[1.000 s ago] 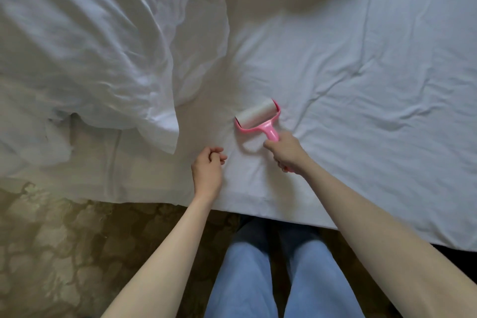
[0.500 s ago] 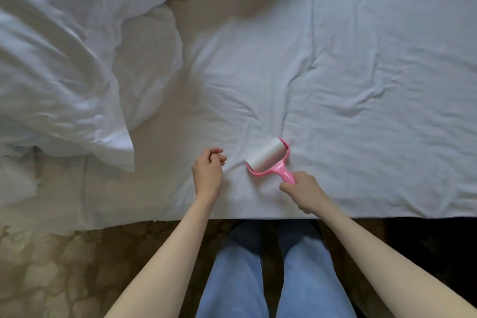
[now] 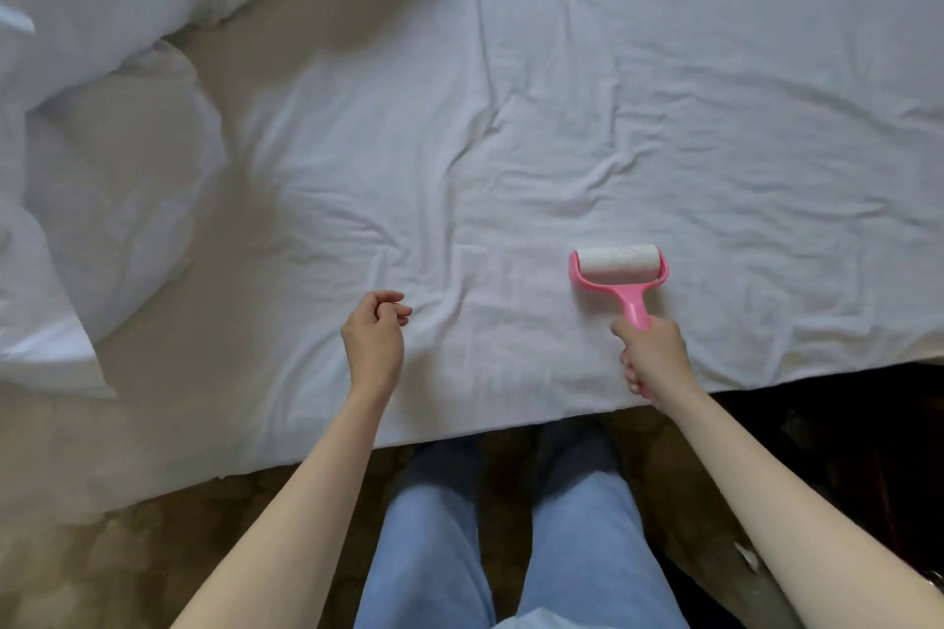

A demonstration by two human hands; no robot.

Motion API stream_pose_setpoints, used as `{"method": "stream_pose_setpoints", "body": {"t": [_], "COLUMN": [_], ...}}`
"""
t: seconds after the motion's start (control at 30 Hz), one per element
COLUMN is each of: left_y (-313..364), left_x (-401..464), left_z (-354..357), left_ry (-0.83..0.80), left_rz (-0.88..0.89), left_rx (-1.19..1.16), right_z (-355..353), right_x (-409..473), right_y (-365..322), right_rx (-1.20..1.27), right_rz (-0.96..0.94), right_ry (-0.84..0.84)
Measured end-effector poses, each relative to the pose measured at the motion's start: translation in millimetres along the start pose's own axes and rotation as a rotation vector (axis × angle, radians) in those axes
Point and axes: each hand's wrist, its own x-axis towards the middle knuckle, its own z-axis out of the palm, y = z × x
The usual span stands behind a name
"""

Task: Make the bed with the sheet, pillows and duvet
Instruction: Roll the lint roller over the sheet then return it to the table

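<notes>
Since a second ago, the pink lint roller point(image 3: 618, 271) has travelled from beside the duvet's hanging corner to lower right of centre, and its white drum, slanted before, now lies level across the frame. Right hand point(image 3: 654, 358) has gone with it, while the left hand point(image 3: 375, 337) has drifted from close beside the roller to well apart from it.

Right-hand fingers are clamped round the pink handle, whose end pokes out below the fist near the bed's near edge. The drum rests on the white sheet point(image 3: 664, 118). Left-hand fingers point(image 3: 396, 309) are loosely curled together, holding nothing; the hand sits over the sheet at lower centre, and whether it touches the cloth cannot be told.

The sheet covers the bed across the centre and right of the frame, creased in long folds that run from upper centre down towards the roller. A rumpled white duvet point(image 3: 102, 66) is heaped at the upper left and left edge, one corner hanging down at the left. Pillows cannot be made out apart from that heap.

Below the bed edge, at bottom centre, are light blue trousers point(image 3: 511, 552) over a dark patterned floor point(image 3: 127, 567).
</notes>
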Motion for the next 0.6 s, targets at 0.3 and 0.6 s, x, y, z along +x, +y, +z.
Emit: {"method": "stream_pose_setpoints", "body": {"t": [0.3,0.6], "left_y": [47.1,110.8], "left_x": [-29.3,-56.4], "left_z": [112.3,176.7], "left_ry": [-0.003,0.159], "left_rz": [-0.085,-0.095], "left_rx": [-0.044,-0.181], "right_z": [-54.8,-81.2], "right_x": [79.8,149.6], "right_y": [-41.6,-184.9], "right_rx": [-0.004,-0.113], "right_rz": [0.018,-0.118], "right_ry": [-0.106,-0.254]}}
